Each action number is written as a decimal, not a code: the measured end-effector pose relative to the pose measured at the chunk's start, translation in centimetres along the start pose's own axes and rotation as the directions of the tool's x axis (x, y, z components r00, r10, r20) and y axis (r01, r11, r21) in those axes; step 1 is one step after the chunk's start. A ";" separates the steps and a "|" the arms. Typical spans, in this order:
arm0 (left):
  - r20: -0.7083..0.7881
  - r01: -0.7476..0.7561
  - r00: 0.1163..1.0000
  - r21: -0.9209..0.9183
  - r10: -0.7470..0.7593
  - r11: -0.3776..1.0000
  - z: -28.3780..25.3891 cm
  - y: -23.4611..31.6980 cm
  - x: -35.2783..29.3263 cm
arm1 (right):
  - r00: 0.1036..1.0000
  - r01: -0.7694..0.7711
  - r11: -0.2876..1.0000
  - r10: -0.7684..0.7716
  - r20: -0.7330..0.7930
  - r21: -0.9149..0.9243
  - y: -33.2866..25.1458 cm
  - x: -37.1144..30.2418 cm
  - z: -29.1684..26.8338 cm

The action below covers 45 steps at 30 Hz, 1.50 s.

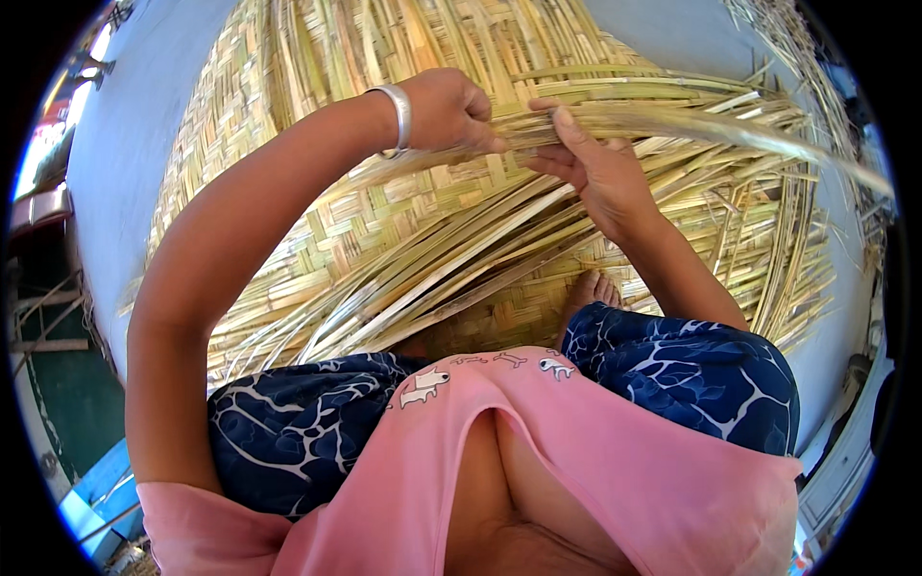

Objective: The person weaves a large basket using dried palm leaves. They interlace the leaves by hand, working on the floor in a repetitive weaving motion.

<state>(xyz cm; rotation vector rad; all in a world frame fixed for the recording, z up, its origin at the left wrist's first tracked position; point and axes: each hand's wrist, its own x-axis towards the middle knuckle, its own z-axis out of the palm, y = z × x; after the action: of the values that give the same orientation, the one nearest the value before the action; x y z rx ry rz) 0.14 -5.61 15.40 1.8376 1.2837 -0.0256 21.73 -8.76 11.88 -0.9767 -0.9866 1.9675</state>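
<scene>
Between both hands runs a long, pale split-cane strip [691,123], stretching off to the far right. My left hand [447,110], with a silver bangle at its wrist, is closed in a pinch at the strip's left part. A short gap to the right, my right hand [610,182] grips the same strip, thumb on top and fingers beneath. Under the hands lies a large woven cane mat [403,206] with a criss-cross pattern. A loose sheaf of split strips [471,254] fans across it between my hands and my knees.
My bare foot [597,288] rests on the mat near my right knee. Strip ends stick out along the mat's right side. More dry strips [778,38] lie on the grey floor [125,192] at the far right. A blue object [106,499] is at the lower left.
</scene>
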 end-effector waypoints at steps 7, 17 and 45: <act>-0.010 0.231 0.971 0.288 -0.238 0.929 -0.1 -3.3 1.3 | 0.969 0.158 0.976 -0.183 -0.165 -0.150 -2.4 -1.0 -0.7; -0.080 0.233 0.970 0.060 -0.228 0.971 -1.1 -10.6 -0.7 | 0.893 0.321 0.917 -0.376 -0.247 -0.236 -7.2 -2.2 -2.4; -0.337 0.543 0.832 0.328 -0.442 0.773 -4.6 -18.5 -5.6 | 0.897 0.349 0.936 -0.349 -0.272 -0.048 -9.8 -0.8 -10.4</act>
<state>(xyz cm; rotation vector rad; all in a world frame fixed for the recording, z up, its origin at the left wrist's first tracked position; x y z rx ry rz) -18.74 -5.11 9.19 1.8183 2.0465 -0.4033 33.48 -1.74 16.07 -0.9658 -0.9263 1.4884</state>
